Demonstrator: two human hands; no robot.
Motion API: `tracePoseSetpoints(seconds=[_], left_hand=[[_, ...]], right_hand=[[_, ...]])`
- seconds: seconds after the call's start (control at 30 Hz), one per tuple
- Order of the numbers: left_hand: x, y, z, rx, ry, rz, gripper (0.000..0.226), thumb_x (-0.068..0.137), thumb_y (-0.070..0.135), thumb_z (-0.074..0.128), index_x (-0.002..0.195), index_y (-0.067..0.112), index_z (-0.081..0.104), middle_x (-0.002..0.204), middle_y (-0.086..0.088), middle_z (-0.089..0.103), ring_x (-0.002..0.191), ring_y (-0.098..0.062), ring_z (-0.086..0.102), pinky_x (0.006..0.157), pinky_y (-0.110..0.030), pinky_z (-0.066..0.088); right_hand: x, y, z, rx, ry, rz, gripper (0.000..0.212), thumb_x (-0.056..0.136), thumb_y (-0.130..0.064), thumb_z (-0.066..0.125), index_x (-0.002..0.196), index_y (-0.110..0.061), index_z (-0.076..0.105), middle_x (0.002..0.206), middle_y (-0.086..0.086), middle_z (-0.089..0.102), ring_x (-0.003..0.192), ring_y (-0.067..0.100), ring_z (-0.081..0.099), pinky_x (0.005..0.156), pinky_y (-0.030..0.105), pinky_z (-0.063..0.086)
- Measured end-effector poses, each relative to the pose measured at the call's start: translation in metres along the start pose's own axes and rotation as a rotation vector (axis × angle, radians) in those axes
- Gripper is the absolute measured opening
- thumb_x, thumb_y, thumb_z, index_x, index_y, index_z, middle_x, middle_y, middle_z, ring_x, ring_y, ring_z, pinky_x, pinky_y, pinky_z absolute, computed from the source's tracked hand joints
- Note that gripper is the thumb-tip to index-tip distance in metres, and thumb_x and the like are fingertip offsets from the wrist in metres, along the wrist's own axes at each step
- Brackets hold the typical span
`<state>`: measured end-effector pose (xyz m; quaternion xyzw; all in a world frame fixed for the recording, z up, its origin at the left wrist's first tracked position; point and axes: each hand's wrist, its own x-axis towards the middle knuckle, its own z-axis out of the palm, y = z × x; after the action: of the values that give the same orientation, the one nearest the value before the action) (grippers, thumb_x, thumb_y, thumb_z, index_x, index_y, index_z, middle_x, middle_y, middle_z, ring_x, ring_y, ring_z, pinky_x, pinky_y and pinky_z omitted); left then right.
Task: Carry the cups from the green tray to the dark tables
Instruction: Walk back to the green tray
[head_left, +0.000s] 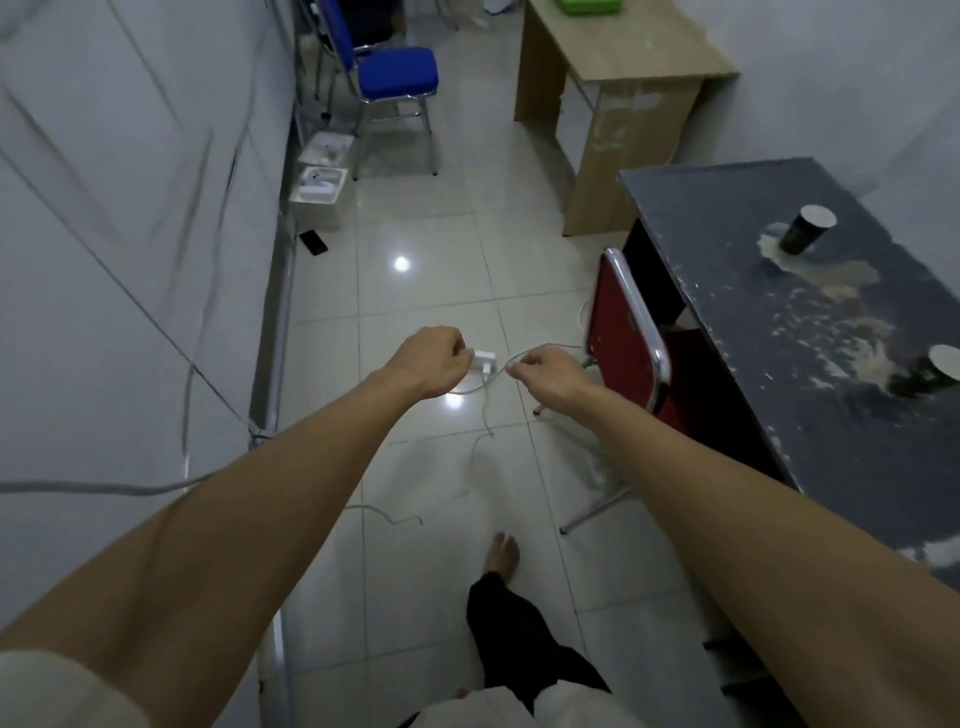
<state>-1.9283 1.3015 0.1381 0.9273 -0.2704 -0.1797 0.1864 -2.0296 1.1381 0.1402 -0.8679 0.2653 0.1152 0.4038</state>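
Cups (807, 229) stand on the dark table (727, 249): we note one upright toward its far edge on a pale worn patch, and a second cup (935, 370) at the table's right side, cut off by the frame's border. The green tray (587, 6) sits at the far end of the light wooden table (639, 57), barely in view; we cannot tell whether any cups remain in it.

Our left hand (428, 361) and right hand (548, 371) are extended ahead over the tiled floor, close together but not touching. Both have fingers curled. Neither holds a cup. A white charger (483, 361) and its cable (488, 410) lie on the floor in line with the hands; we cannot tell whether the fingers actually pinch the cable or merely overlap it in view.

We judge the step in hand to be the walk to the tray for another cup. To do it well, we should step clear of the loose cable, pass between the red chair (628, 332) and the wall, and keep away from the blue chair (397, 73). At the tray, take each cup by its side wall, upright, and set it down on a bare part of the dark table, well apart from the two already placed.
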Motion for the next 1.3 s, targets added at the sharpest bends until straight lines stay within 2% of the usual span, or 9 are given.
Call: tracePoseSetpoints(seconds=[0.1, 0.2, 0.33, 0.5, 0.67, 1.0, 1.3], left_hand=[[0.056, -0.002, -0.013, -0.029, 0.009, -0.003, 0.035, 0.103, 0.033, 0.047, 0.116, 0.008, 0.068, 0.115, -0.009, 0.070, 0.103, -0.027, 0.064, 0.088, -0.037, 0.051], [0.110, 0.001, -0.027, -0.048, -0.014, -0.014, 0.034, 0.103, 0.033, 0.048, 0.118, 0.009, 0.068, 0.116, -0.008, 0.070, 0.101, -0.024, 0.063, 0.087, -0.035, 0.050], [0.175, 0.008, -0.046, -0.080, -0.003, -0.004, 0.033, 0.103, 0.033, 0.049, 0.116, 0.010, 0.068, 0.112, -0.007, 0.071, 0.099, -0.023, 0.064, 0.088, -0.037, 0.053], [0.250, 0.012, -0.068, -0.079, -0.008, 0.002, 0.032, 0.103, 0.032, 0.050, 0.116, 0.009, 0.068, 0.112, -0.007, 0.071, 0.100, -0.024, 0.065, 0.091, -0.040, 0.054], [0.332, 0.007, -0.091, -0.062, -0.023, 0.046, 0.032, 0.103, 0.031, 0.049, 0.115, 0.008, 0.068, 0.112, -0.008, 0.071, 0.101, -0.024, 0.065, 0.092, -0.041, 0.054], [0.530, -0.033, -0.163, -0.047, -0.097, 0.131, 0.034, 0.103, 0.030, 0.049, 0.116, 0.007, 0.069, 0.114, -0.009, 0.071, 0.103, -0.026, 0.065, 0.093, -0.042, 0.053], [0.652, -0.046, -0.210, -0.020, -0.113, 0.194, 0.032, 0.102, 0.032, 0.048, 0.108, 0.009, 0.070, 0.109, -0.008, 0.072, 0.101, -0.027, 0.065, 0.091, -0.043, 0.053]], right_hand=[[0.055, -0.013, -0.014, 0.075, -0.001, 0.023, 0.037, 0.098, -0.039, 0.059, 0.105, -0.005, 0.071, 0.089, 0.005, 0.065, 0.091, 0.025, 0.062, 0.088, 0.040, 0.052], [0.106, -0.024, -0.033, 0.121, -0.016, 0.054, 0.040, 0.097, -0.041, 0.060, 0.105, -0.004, 0.071, 0.079, 0.002, 0.062, 0.084, 0.025, 0.061, 0.081, 0.041, 0.053], [0.166, -0.040, -0.062, 0.157, -0.010, 0.077, 0.039, 0.097, -0.042, 0.058, 0.105, -0.006, 0.070, 0.102, 0.008, 0.070, 0.097, 0.028, 0.068, 0.090, 0.046, 0.057], [0.235, -0.057, -0.091, 0.152, -0.004, 0.078, 0.037, 0.099, -0.041, 0.056, 0.110, -0.008, 0.069, 0.109, 0.008, 0.069, 0.105, 0.027, 0.067, 0.097, 0.048, 0.056], [0.310, -0.073, -0.105, 0.181, 0.029, 0.100, 0.038, 0.099, -0.042, 0.057, 0.114, -0.009, 0.069, 0.113, 0.007, 0.069, 0.107, 0.026, 0.067, 0.097, 0.047, 0.056], [0.487, -0.132, -0.135, 0.252, 0.109, 0.181, 0.033, 0.098, -0.042, 0.058, 0.105, -0.011, 0.069, 0.102, 0.004, 0.069, 0.100, 0.026, 0.068, 0.092, 0.048, 0.058], [0.590, -0.175, -0.160, 0.298, 0.156, 0.226, 0.033, 0.097, -0.043, 0.059, 0.101, -0.012, 0.069, 0.099, 0.005, 0.069, 0.100, 0.028, 0.068, 0.092, 0.050, 0.058]])
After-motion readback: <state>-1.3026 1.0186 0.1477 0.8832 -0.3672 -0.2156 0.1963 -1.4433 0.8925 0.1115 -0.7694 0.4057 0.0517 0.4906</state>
